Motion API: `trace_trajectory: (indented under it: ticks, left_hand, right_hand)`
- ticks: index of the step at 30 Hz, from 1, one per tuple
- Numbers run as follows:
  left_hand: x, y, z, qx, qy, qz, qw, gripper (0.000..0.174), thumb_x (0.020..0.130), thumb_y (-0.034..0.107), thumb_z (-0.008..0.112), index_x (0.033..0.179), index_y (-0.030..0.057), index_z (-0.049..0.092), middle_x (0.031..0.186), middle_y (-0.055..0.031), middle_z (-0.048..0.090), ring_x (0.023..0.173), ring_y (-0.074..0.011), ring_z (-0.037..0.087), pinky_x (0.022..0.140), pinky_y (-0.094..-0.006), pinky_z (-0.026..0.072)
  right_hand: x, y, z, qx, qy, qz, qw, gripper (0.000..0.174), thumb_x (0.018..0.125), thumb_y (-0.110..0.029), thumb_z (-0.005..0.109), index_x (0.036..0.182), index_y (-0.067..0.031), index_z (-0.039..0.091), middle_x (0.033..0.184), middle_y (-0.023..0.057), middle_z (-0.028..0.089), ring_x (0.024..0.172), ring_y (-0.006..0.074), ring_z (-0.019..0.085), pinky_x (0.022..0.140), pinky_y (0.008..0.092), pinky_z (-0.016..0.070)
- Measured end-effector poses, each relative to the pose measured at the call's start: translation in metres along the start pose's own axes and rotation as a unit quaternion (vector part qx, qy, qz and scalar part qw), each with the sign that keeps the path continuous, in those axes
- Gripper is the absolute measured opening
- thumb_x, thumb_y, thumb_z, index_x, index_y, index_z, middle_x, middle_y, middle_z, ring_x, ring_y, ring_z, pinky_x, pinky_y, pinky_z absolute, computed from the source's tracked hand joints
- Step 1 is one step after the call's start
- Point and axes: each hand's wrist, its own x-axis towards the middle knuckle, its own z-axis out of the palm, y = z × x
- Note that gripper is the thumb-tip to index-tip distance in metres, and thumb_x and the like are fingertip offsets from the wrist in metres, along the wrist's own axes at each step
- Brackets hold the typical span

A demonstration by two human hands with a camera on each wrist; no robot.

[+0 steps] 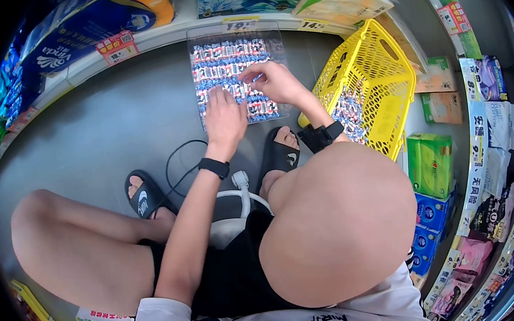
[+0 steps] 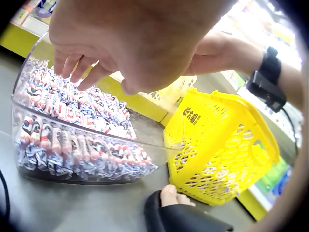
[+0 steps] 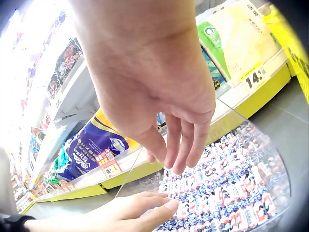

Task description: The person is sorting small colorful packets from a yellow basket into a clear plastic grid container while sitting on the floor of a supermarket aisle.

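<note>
**Head view.** A clear box [image 1: 258, 29] is seen on the floor [image 1: 124, 111], in front of a crouching person's feet. Its long axis runs away from the person, toward the shelf. It is filled with wrapped sweets [image 1: 224, 62] in blue, white and red, which are laid side by side in rows. The left grip [image 1: 224, 115] is laid flat on the near half of the sweets. The right grip [image 1: 276, 82] is held just beyond it, nearer to the right wall of the box, with its fingertips turned down to the sweets. Both grips are bare hands. A yellow basket [image 1: 377, 70] is placed just beside the box on the right, so it is closer to the right grip. More of the same sweets are seen inside it.

**Left wrist view.** The left grip [image 2: 140, 43] is seen from behind, directly above the sweets [image 2: 72, 140]. Its fingers are loosely bent and nothing is enclosed by them. The curved clear wall of the box [image 2: 159, 130] is seen in front, and the basket [image 2: 227, 145] to the right of it.

**Right wrist view.** The right grip [image 3: 159, 96] is held narrow and relaxed, with the fingers hanging down. No sweet is seen between them. The sweets [image 3: 231, 188] lie straight below the fingertips, close but apart. The left grip [image 3: 130, 208] is stretched out below, with straight fingers touching the sweets.
</note>
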Motion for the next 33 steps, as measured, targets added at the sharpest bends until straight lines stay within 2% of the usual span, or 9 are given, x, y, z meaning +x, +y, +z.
trace_trajectory:
  ticks: [1, 4, 10, 12, 14, 22, 27, 29, 33]
  left_hand:
    - [0.0, -0.005, 0.003, 0.025, -0.033, -0.014, 0.999, 0.061, 0.1, 0.038, 0.06, 0.131, -0.0151, 0.059, 0.143, -0.03, 0.055, 0.138, -0.0413, 0.049, 0.115, -0.0458, 0.0405]
    - [-0.001, -0.017, 0.008, 0.086, -0.053, 0.003, 0.995, 0.064, 0.102, 0.041, 0.059, 0.131, -0.0156, 0.058, 0.14, -0.0309, 0.057, 0.137, -0.0426, 0.051, 0.114, -0.0464, 0.0432]
    - [-0.004, -0.017, 0.013, 0.118, -0.068, 0.024, 0.99, 0.067, 0.104, 0.045, 0.054, 0.133, -0.0149, 0.058, 0.14, -0.0293, 0.059, 0.135, -0.0418, 0.053, 0.114, -0.0459, 0.0425]
    - [-0.005, -0.019, 0.016, 0.129, -0.066, 0.028, 0.989, 0.068, 0.104, 0.046, 0.053, 0.133, -0.0147, 0.058, 0.14, -0.0286, 0.059, 0.135, -0.0414, 0.053, 0.114, -0.0453, 0.0424]
    - [-0.005, -0.019, 0.018, 0.152, -0.106, 0.022, 0.982, 0.069, 0.105, 0.048, 0.05, 0.135, -0.0138, 0.057, 0.142, -0.0266, 0.058, 0.136, -0.0397, 0.052, 0.115, -0.044, 0.0412]
    - [-0.01, -0.02, 0.022, 0.199, -0.118, 0.02, 0.973, 0.072, 0.106, 0.051, 0.046, 0.138, -0.0122, 0.056, 0.148, -0.0234, 0.054, 0.141, -0.0365, 0.048, 0.117, -0.0431, 0.0388]
    - [-0.01, -0.018, 0.019, 0.201, -0.118, 0.018, 0.972, 0.072, 0.105, 0.051, 0.047, 0.139, -0.0122, 0.056, 0.149, -0.0231, 0.054, 0.141, -0.0365, 0.048, 0.116, -0.0425, 0.0392]
    - [-0.01, -0.015, 0.015, 0.211, -0.124, 0.014, 0.97, 0.07, 0.105, 0.05, 0.048, 0.136, -0.0116, 0.058, 0.148, -0.0228, 0.055, 0.138, -0.0355, 0.049, 0.113, -0.0416, 0.0424]
    - [-0.01, -0.015, 0.016, 0.199, -0.153, 0.006, 0.968, 0.068, 0.105, 0.051, 0.047, 0.134, -0.0075, 0.063, 0.148, -0.0205, 0.054, 0.14, -0.0322, 0.045, 0.111, -0.0406, 0.0413]
  right_hand:
    - [-0.006, 0.004, 0.0, -0.011, 0.013, -0.016, 1.0, 0.027, 0.09, 0.002, 0.066, 0.114, -0.0078, 0.076, 0.103, 0.0139, 0.076, 0.091, 0.0257, 0.074, 0.082, 0.0377, 0.0585]
    - [-0.02, 0.015, 0.004, -0.003, 0.002, 0.012, 1.0, 0.026, 0.09, 0.0, 0.067, 0.114, -0.0079, 0.076, 0.102, 0.0146, 0.076, 0.089, 0.0262, 0.074, 0.081, 0.038, 0.0588]
    - [-0.029, 0.043, 0.023, -0.022, 0.001, 0.027, 0.999, 0.029, 0.088, -0.001, 0.066, 0.114, -0.0092, 0.076, 0.101, 0.0148, 0.077, 0.094, 0.0284, 0.075, 0.085, 0.0386, 0.059]
    - [-0.027, 0.05, 0.031, -0.03, -0.015, 0.029, 0.999, 0.031, 0.088, -0.002, 0.069, 0.117, -0.009, 0.075, 0.102, 0.0114, 0.077, 0.091, 0.0231, 0.074, 0.085, 0.0362, 0.058]
    - [-0.024, 0.055, 0.036, -0.035, -0.016, 0.026, 0.999, 0.031, 0.088, -0.002, 0.069, 0.117, -0.009, 0.074, 0.103, 0.0114, 0.077, 0.091, 0.0234, 0.074, 0.085, 0.0363, 0.0581]
    - [-0.02, 0.054, 0.044, -0.035, -0.008, 0.016, 0.999, 0.029, 0.09, -0.004, 0.071, 0.118, -0.0091, 0.074, 0.105, 0.0122, 0.076, 0.09, 0.0241, 0.074, 0.081, 0.037, 0.0585]
    - [-0.021, 0.047, 0.043, -0.03, -0.02, 0.052, 0.998, 0.029, 0.091, -0.003, 0.069, 0.118, -0.0097, 0.074, 0.105, 0.0125, 0.076, 0.094, 0.0247, 0.074, 0.084, 0.0364, 0.0579]
    - [-0.02, 0.053, 0.046, -0.03, -0.017, 0.041, 0.999, 0.028, 0.09, -0.003, 0.069, 0.118, -0.0092, 0.074, 0.105, 0.0125, 0.076, 0.095, 0.0246, 0.074, 0.084, 0.0362, 0.0579]
    - [-0.024, 0.045, 0.046, -0.049, -0.022, 0.05, 0.997, 0.027, 0.09, -0.005, 0.069, 0.117, -0.0074, 0.074, 0.104, 0.0126, 0.076, 0.097, 0.0244, 0.074, 0.087, 0.036, 0.0581]
